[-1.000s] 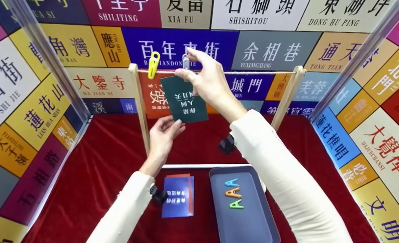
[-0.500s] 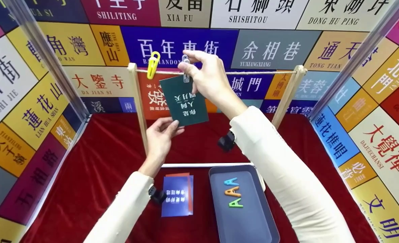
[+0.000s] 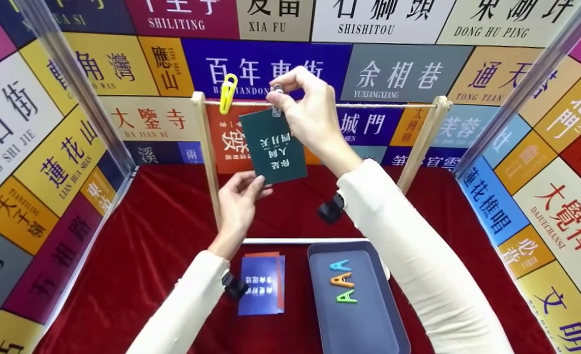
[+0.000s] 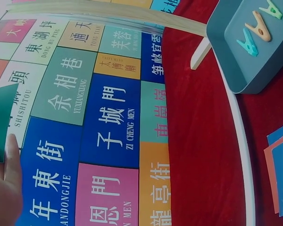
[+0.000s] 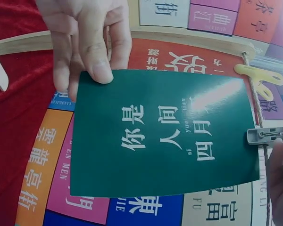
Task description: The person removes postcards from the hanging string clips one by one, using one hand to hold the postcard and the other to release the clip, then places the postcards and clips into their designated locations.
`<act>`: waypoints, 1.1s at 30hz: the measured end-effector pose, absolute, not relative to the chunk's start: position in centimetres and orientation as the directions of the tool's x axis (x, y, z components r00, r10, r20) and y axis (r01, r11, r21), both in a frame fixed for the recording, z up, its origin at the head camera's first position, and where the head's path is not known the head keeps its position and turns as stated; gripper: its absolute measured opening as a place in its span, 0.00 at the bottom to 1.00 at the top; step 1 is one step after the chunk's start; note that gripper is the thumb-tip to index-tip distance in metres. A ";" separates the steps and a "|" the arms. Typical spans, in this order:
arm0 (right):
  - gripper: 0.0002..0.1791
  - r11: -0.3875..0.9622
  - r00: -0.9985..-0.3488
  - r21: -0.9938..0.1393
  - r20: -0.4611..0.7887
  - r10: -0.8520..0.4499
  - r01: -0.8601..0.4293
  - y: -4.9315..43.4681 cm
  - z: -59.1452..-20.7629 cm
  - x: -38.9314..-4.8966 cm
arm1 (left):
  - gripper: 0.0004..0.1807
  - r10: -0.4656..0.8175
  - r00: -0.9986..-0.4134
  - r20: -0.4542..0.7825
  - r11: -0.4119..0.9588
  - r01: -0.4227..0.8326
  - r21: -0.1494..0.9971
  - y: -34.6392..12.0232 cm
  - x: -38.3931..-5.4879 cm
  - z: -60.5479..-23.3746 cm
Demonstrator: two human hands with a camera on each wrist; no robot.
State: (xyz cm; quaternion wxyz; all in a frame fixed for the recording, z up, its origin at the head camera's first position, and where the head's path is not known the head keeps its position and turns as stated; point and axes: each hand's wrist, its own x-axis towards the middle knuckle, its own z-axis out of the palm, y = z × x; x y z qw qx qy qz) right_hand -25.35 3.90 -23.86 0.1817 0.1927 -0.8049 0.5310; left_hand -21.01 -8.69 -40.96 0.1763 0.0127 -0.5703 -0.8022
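Note:
My left hand (image 3: 238,204) pinches the lower left corner of a dark green card (image 3: 270,155) with white lettering, between thumb and fingers. Up at the string (image 3: 364,106), my right hand (image 3: 315,110) squeezes the tail of a grey clothespin (image 3: 276,111). In the right wrist view the front end of that clothespin lies over the card's top edge and the string. The card hangs slightly tilted. To its left a yellow clothespin (image 3: 228,93) sits on the string above a red-orange card (image 3: 225,140), partly behind the green one.
Two wooden posts (image 3: 206,157) carry the string. On the red cloth (image 3: 152,236) lie several stacked cards, a blue one (image 3: 260,285) on top. Beside them a grey tray (image 3: 354,327) holds blue, orange (image 3: 342,280) and green clothespins. Printed panels surround the table.
My right thumb and index finger have come closer together on the grey clothespin, squeezing its tail. My left hand keeps its grip on the green card's corner. The view has shifted slightly.

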 end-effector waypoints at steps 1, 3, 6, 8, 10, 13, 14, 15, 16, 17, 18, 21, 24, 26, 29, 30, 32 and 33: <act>0.09 0.355 -0.853 -0.782 0.509 -0.111 -0.513 4.0 -23.9 -25.4 | 0.06 -0.292 -0.939 0.182 -0.285 0.267 0.921 -8.6 -21.0 -41.0; 0.08 0.343 -0.844 -0.778 0.526 -0.100 -0.526 4.2 -23.9 -25.5 | 0.07 -0.285 -0.942 0.180 -0.284 0.262 0.922 -8.6 -21.0 -41.1; 0.07 0.323 -0.827 -0.769 0.555 -0.092 -0.552 4.4 -23.8 -25.5 | 0.07 -0.285 -0.943 0.174 -0.282 0.256 0.925 -8.6 -20.9 -41.3; 0.07 0.298 -0.817 -0.768 0.569 -0.090 -0.567 4.5 -23.7 -25.5 | 0.07 -0.290 -0.942 0.172 -0.282 0.255 0.925 -8.6 -20.8 -41.4; 0.06 0.271 -0.812 -0.770 0.577 -0.092 -0.578 4.7 -23.6 -25.3 | 0.07 -0.293 -0.941 0.172 -0.276 0.256 0.926 -8.7 -20.7 -41.5; 0.07 0.248 -0.808 -0.773 0.582 -0.087 -0.584 4.9 -23.4 -25.1 | 0.07 -0.288 -0.942 0.172 -0.281 0.255 0.925 -8.8 -20.5 -41.7; 0.07 0.245 -0.808 -0.774 0.583 -0.086 -0.584 5.0 -23.3 -25.0 | 0.07 -0.288 -0.942 0.170 -0.284 0.254 0.924 -8.8 -20.5 -41.8; 0.07 0.241 -0.806 -0.773 0.585 -0.087 -0.587 5.1 -23.3 -25.0 | 0.08 -0.291 -0.942 0.167 -0.289 0.253 0.923 -8.9 -20.4 -41.9; 0.07 0.237 -0.804 -0.771 0.588 -0.090 -0.591 5.1 -23.3 -25.0 | 0.08 -0.295 -0.942 0.162 -0.295 0.251 0.922 -8.9 -20.4 -41.9; 0.08 0.227 -0.802 -0.772 0.590 -0.093 -0.594 5.2 -23.3 -24.9 | 0.08 -0.298 -0.941 0.158 -0.300 0.250 0.921 -9.0 -20.3 -42.0; 0.07 0.216 -0.803 -0.775 0.588 -0.096 -0.594 5.3 -23.4 -24.9 | 0.08 -0.302 -0.941 0.154 -0.301 0.248 0.921 -9.1 -20.2 -42.0; 0.07 0.184 -0.809 -0.788 0.579 -0.102 -0.587 5.6 -23.9 -24.7 | 0.08 -0.306 -0.941 0.147 -0.304 0.243 0.921 -9.3 -20.0 -42.1; 0.07 0.161 -0.814 -0.798 0.572 -0.101 -0.581 6.0 -24.4 -24.6 | 0.08 -0.305 -0.940 0.153 -0.291 0.245 0.925 -9.6 -19.8 -42.3; 0.08 0.138 -0.815 -0.803 0.570 -0.103 -0.580 6.1 -24.6 -24.5 | 0.08 -0.310 -0.938 0.157 -0.281 0.248 0.927 -9.8 -19.7 -42.4; 0.10 0.097 -0.806 -0.801 0.582 -0.107 -0.591 6.3 -24.8 -24.4 | 0.07 -0.320 -0.933 0.165 -0.266 0.255 0.930 -10.0 -19.6 -42.6; 0.11 0.081 -0.803 -0.800 0.586 -0.110 -0.595 6.4 -24.8 -24.3 | 0.07 -0.321 -0.933 0.164 -0.262 0.254 0.931 -10.0 -19.6 -42.7; 0.12 0.063 -0.797 -0.797 0.592 -0.118 -0.601 6.4 -25.0 -24.2 | 0.07 -0.322 -0.933 0.163 -0.258 0.252 0.933 -10.1 -19.5 -42.6; 0.12 0.064 -0.797 -0.797 0.591 -0.124 -0.601 6.5 -25.0 -24.1 | 0.07 -0.322 -0.933 0.161 -0.256 0.250 0.934 -10.0 -19.5 -42.6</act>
